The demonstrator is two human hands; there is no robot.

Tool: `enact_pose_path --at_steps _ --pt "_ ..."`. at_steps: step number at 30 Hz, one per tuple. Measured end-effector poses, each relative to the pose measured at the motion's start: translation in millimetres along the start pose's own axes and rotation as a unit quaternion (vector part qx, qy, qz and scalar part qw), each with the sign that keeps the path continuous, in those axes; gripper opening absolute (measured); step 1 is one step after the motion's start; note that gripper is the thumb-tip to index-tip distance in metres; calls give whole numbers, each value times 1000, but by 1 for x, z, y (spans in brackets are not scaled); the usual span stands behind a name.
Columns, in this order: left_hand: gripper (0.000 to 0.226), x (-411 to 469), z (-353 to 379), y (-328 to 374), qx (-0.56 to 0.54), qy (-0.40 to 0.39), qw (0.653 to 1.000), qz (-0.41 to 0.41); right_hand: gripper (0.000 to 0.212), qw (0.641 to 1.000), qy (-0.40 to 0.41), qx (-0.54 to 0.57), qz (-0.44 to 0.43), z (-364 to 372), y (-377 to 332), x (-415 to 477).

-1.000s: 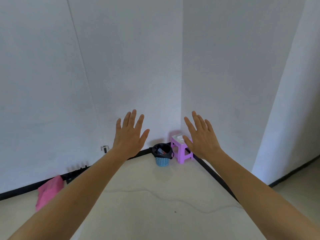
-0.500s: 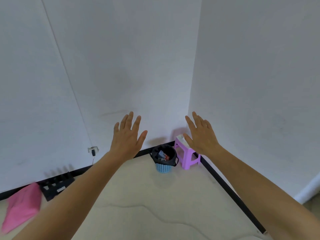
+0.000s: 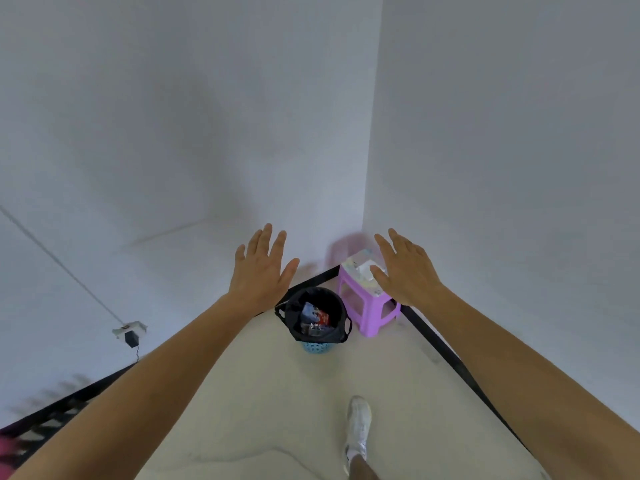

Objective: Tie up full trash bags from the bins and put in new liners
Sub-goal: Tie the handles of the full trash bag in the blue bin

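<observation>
The purple stool (image 3: 367, 306) sits just beneath the right hand (image 3: 403, 271). The blue bin (image 3: 317, 346) stands upright below and between both hands, seemingly nearer the left hand (image 3: 261, 271), with its black bag (image 3: 313, 315) open-mouthed. Both hands are spread and hold nothing.

Two plain white walls (image 3: 173, 133) meet in a corner, softly and evenly lit. A black baseboard (image 3: 440, 344) runs along their foot, edging a pale cream floor (image 3: 277, 393). A purple plastic stool (image 3: 360, 306) stands in the corner. Low on the left wall sits a socket (image 3: 130, 331) (black plug in it, cord hanging down). At the lower left is a black slatted rack (image 3: 45, 422) — blurred.
</observation>
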State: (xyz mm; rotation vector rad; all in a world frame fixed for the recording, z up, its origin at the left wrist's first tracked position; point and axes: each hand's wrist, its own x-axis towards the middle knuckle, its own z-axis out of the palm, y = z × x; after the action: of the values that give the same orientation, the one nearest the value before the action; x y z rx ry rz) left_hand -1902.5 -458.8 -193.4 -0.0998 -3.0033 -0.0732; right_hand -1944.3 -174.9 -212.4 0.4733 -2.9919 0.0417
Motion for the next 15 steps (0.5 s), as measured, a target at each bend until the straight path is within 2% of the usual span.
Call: enact_pose_path --at_steps 4,9,12,15 --pt "67 110 57 -15 -12 -69 997 -21 65 997 -67 31 12 56 31 118" --pt "63 206 119 -39 -88 -140 982 -87 63 984 -160 73 27 118 53 239" --pt "60 235 161 -55 -155 -183 960 -143 62 965 -226 119 51 161 55 285" --pt "58 262 222 -74 -239 -226 919 -216 53 942 -274 169 92 224 53 318"
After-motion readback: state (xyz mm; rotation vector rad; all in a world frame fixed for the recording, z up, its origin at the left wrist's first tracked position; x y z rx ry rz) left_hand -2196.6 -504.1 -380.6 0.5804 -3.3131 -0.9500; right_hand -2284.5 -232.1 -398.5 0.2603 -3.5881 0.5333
